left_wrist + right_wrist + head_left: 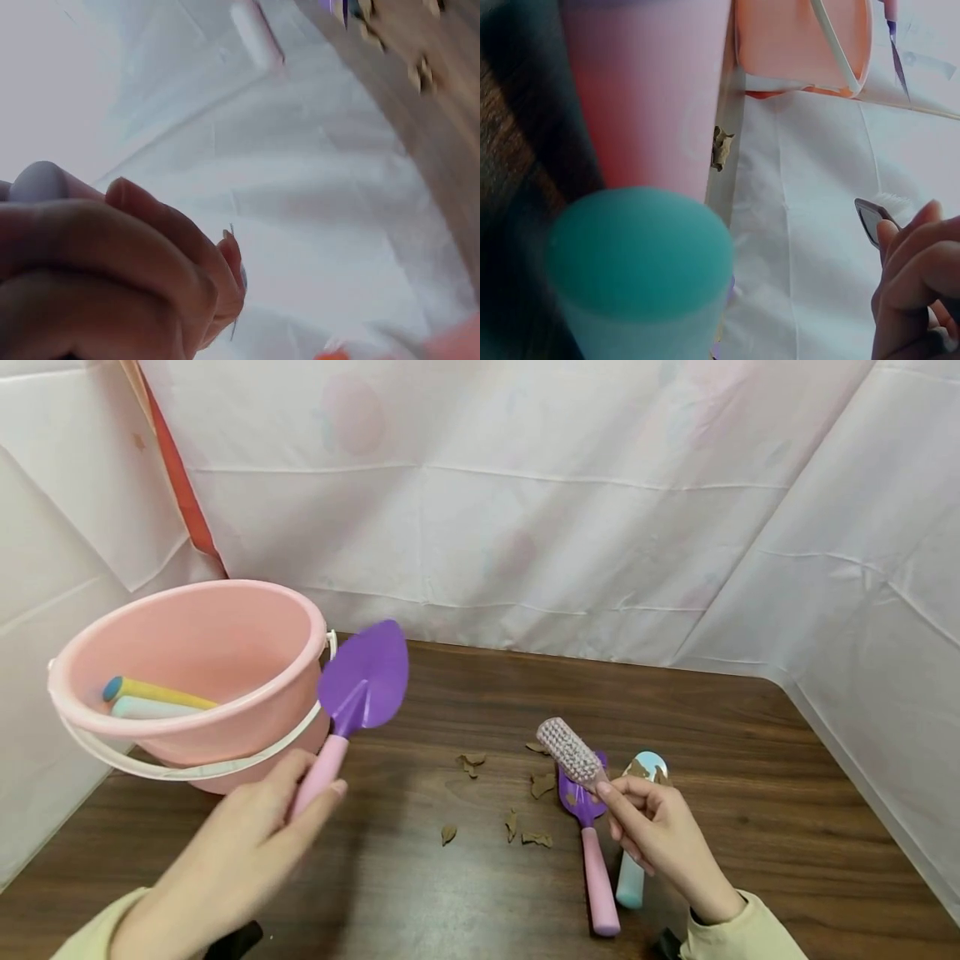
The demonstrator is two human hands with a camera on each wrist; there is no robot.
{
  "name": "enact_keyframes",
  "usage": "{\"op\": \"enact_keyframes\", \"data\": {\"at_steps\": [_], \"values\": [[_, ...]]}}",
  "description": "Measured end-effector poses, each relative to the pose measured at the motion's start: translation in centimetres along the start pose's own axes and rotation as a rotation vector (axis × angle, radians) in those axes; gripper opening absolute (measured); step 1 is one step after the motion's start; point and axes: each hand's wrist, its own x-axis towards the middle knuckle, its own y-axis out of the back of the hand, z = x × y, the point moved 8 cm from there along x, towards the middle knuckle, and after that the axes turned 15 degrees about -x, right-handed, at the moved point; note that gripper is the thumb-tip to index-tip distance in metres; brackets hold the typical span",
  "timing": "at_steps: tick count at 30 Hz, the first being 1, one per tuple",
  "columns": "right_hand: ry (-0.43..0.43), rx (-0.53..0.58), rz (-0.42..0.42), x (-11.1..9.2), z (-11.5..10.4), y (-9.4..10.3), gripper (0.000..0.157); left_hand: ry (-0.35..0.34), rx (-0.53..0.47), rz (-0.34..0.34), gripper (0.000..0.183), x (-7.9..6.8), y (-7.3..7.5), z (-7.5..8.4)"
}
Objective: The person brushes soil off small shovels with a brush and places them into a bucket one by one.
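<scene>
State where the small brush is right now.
In the head view, the brush is held up by the right hand, right of centre, above the purple trowel lying on the table.

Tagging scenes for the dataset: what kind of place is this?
Probably a staged tabletop recording booth, not a garden: a wood-grain table walled in by creased white sheeting, with toy garden tools, a pink bucket and a purple trowel in the left hand.

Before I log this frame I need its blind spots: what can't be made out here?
- Bucket, head view: the two tools inside are half hidden by its rim.
- Left wrist view: blurred; the left hand fills it, hiding the trowel it holds.
- Right wrist view: close handles block the table; the brush in the right hand is barely visible.
- Teal tool, head view: partly behind the right hand.
</scene>
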Motion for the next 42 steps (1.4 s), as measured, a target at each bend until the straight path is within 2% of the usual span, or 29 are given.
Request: {"op": "enact_keyframes", "data": {"at_steps": [5,8,12,15,20,25,30,36,42], "values": [[0.000,-0.007,-0.007,-0.1,0.2,-0.1,0.035,0.038,0.061,0.006,0.019,0.4,3.0,-1.2],[-0.003,-0.013,-0.011,-0.2,0.3,-0.1,0.036,0.106,0.092,-0.006,0.027,1.0,5.2,-2.8],[0.009,-0.022,-0.012,-0.2,0.3,-0.1,0.034,0.165,0.161,0.012,0.037,2.2,8.5,-5.2],[0.020,-0.027,-0.013,-0.2,0.2,-0.2,0.033,0.174,0.213,0.032,0.043,3.4,10.6,-6.6],[0.007,-0.037,-0.009,-0.2,0.4,-0.1,0.034,0.211,0.300,-0.008,0.046,5.7,12.8,-7.7],[-0.014,-0.050,-0.012,-0.3,0.5,-0.1,0.035,0.187,0.407,-0.088,0.040,7.7,13.7,-7.5],[-0.013,-0.055,-0.011,-0.2,0.4,-0.1,0.034,0.157,0.522,-0.102,0.043,9.1,14.1,-6.9],[0.006,-0.059,-0.008,-0.2,0.4,-0.1,0.033,0.157,0.610,-0.116,0.047,10.0,14.5,-7.1],[0.002,-0.059,-0.005,-0.2,0.4,-0.1,0.032,0.174,0.623,-0.213,0.044,10.2,13.8,-7.2]]}}
